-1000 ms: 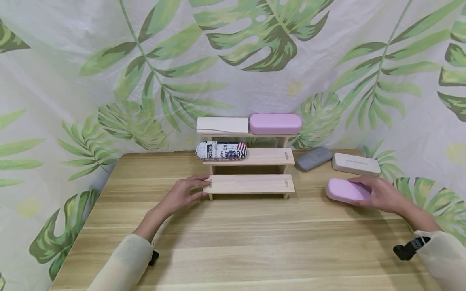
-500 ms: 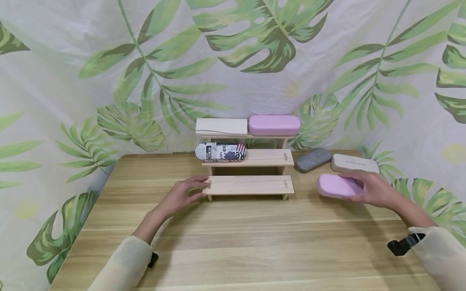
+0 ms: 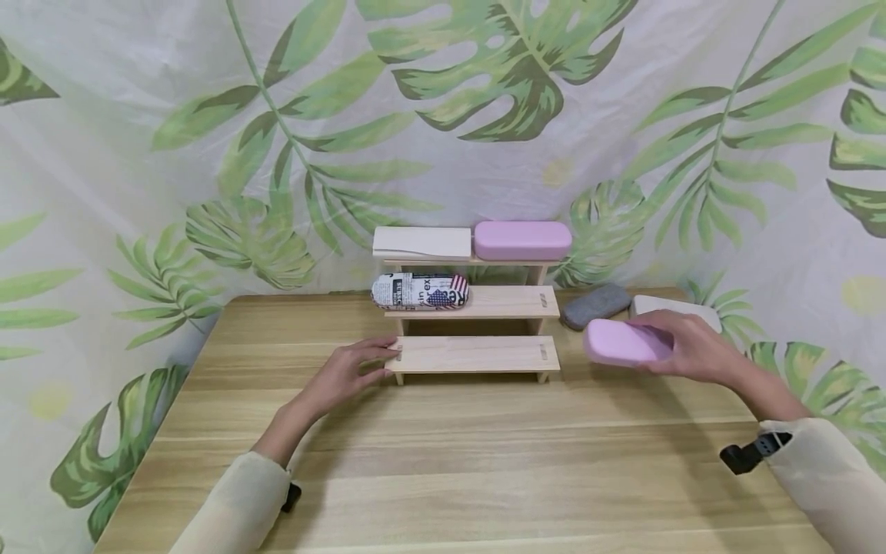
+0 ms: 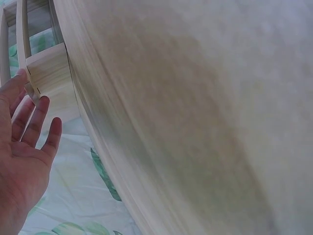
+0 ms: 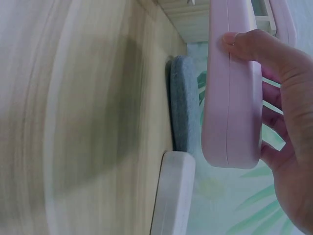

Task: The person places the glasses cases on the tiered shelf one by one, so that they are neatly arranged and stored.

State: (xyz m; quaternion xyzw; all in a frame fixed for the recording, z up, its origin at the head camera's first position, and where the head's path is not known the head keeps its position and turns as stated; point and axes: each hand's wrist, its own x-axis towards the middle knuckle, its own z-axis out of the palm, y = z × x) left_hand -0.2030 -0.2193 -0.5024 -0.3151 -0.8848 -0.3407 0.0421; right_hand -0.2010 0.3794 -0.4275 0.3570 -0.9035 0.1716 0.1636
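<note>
My right hand [image 3: 695, 350] grips a pink glasses case [image 3: 619, 342], its thumb across the seam and its fingers behind, in the right wrist view. The case is raised off the table, right of a three-step wooden stand [image 3: 477, 355]. My left hand [image 3: 349, 369] touches the left end of the stand's lowest step with its fingers extended. On the top step sit a white folding case [image 3: 422, 241] and another pink glasses case [image 3: 522, 241]. A newspaper-print glasses case [image 3: 420, 292] lies at the left of the middle step. The lowest step is bare.
Behind the right hand, a grey felt case [image 3: 595, 306] and a pale hard case [image 3: 674, 308], partly hidden, lie on the wooden table [image 3: 443, 462]. A leaf-print curtain [image 3: 332, 92] hangs behind the table.
My right hand has lifted the pink glasses case off the table and carried it left and up toward the stand. The left hand has stayed at the lowest step.
</note>
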